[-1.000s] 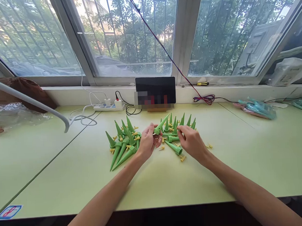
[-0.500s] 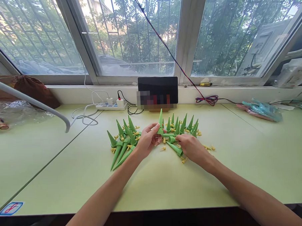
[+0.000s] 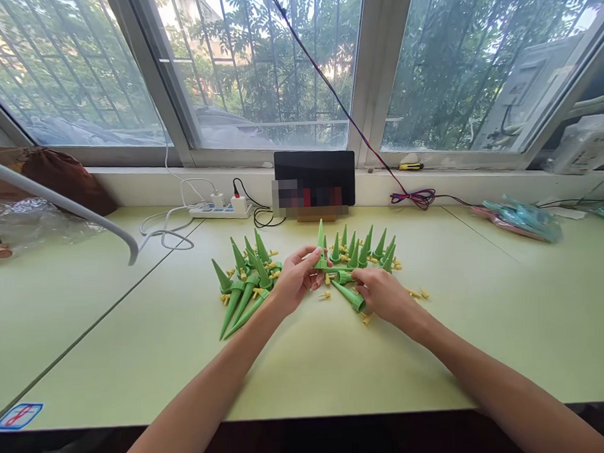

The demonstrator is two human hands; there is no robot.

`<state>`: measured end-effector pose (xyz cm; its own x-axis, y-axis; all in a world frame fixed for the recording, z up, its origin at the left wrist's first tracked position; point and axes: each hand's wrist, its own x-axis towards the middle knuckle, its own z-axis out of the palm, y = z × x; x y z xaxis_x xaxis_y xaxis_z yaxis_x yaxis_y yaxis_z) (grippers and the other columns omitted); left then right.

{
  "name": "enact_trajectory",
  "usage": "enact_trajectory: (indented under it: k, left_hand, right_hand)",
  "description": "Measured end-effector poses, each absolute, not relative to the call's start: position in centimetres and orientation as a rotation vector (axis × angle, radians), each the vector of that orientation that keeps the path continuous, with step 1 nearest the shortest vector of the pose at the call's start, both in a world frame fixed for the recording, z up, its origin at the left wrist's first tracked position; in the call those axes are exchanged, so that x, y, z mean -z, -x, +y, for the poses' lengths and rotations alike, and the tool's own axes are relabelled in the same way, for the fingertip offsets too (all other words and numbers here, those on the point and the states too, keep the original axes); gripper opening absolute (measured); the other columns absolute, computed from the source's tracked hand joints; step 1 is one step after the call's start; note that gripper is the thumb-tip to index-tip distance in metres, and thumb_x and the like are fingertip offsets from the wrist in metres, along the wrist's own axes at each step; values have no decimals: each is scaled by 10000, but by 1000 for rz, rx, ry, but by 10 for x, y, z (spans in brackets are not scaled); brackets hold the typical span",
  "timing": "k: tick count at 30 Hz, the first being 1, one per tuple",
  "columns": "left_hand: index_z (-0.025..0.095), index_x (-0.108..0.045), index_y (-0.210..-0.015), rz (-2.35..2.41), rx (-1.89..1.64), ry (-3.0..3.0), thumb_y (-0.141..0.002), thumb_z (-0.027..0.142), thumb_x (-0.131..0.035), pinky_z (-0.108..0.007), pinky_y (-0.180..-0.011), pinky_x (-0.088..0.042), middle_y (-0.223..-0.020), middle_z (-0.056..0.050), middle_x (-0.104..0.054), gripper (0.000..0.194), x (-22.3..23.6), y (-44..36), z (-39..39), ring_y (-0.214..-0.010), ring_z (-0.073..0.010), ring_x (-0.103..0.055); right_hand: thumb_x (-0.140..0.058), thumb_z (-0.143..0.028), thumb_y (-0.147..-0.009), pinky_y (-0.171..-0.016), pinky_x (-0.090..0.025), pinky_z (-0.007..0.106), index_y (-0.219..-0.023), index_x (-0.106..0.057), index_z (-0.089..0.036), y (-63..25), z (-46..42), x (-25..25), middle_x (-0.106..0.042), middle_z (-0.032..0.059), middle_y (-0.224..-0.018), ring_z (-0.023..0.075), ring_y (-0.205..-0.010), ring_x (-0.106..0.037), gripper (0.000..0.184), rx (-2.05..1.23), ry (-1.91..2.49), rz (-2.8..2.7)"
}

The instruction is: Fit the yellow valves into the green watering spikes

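Pale green table (image 3: pixel 338 372): carries the work, spreading out in front of the black screen (image 3: pixel 324 167); positions below referred to that screen. Left hand (image 3: pixel 299 273): in front of the screen; thumb and fingers closed on one held spike (image 3: pixel 321 238), green, point upward. Right hand (image 3: pixel 382 291): in front and to the right of the screen; fingers bunched beside the wide end of a lying spike (image 3: pixel 343 277); whether anything is pinched, cannot tell. Other green spikes (image 3: pixel 245 300): two groups, front-left and front-right of the screen, some upright, some lying. Yellow fittings (image 3: pixel 327 295): scattered, one loose directly in front of the screen.
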<state>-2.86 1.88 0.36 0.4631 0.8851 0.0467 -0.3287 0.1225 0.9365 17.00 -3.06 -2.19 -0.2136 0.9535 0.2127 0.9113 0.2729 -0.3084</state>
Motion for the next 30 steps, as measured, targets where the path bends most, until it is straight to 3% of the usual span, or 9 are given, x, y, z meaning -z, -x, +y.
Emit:
enact_trajectory:
  k: [7, 10, 13, 16, 19, 24, 30]
  left_hand:
    - [157, -575, -937, 626, -979, -1100, -797, 434, -719, -178, -399, -326, -805, -29, -648, 343, -4, 28, 18, -443, -37, -459]
    - [158, -567, -908, 618, -972, -1094, -789, 429, -726, -174, -396, -313, -795, -27, -648, 337, -4, 28, 18, -437, -34, -458]
    - [162, -567, -900, 611, -967, -1090, -785, 431, -727, -173, -394, -308, -788, -23, -652, 334, -4, 27, 17, -432, -33, -460]
    - [166, -560, -888, 611, -961, -1084, -779, 434, -731, -174, -393, -311, -780, -22, -659, 336, -3, 27, 17, -432, -36, -465]
    - [164, -551, -868, 613, -963, -1080, -770, 426, -740, -173, -392, -314, -779, -26, -662, 338, -3, 27, 18, -427, -34, -461]
    - [158, -563, -904, 610, -954, -1072, -772, 427, -738, -175, -388, -311, -763, -31, -656, 347, -2, 26, 17, -424, -38, -459]
    - [163, -572, -879, 608, -955, -1071, -772, 420, -738, -179, -390, -320, -764, -28, -663, 324, -2, 25, 15, -418, -38, -459]
  right_hand:
    - [-452, -156, -952, -544, -278, 250, -797, -553, -184, -166, -42, 9, -607, 31, -705, 151, -612, -551, 187, -15, 1822, -2121]
    - [-465, -349, -993, -516, -260, 260, -841, -560, -190, -162, -50, 0, -614, 37, -670, 183, -604, -586, 240, -31, 1939, -2157]
    - [-531, -547, -933, -515, -257, 270, -915, -571, -179, -157, -55, -4, -657, 74, -721, 249, -689, -648, 371, -61, 2039, -2251]
    - [-624, -631, -834, -525, -273, 277, -1009, -561, -157, -154, -56, -2, -693, 110, -812, 306, -777, -680, 509, -126, 2088, -2326]
    - [-642, -610, -833, -532, -285, 280, -1057, -542, -144, -153, -57, 3, -706, 126, -869, 329, -817, -692, 527, -175, 2086, -2379]
    - [-571, -434, -934, -545, -282, 278, -1082, -517, -152, -154, -59, 10, -710, 115, -848, 314, -794, -697, 323, -171, 2072, -2397]
    - [-502, -279, -942, -530, -249, 276, -1168, -468, -171, -152, -65, 11, -693, 93, -809, 286, -729, -676, 252, -245, 2029, -2394]
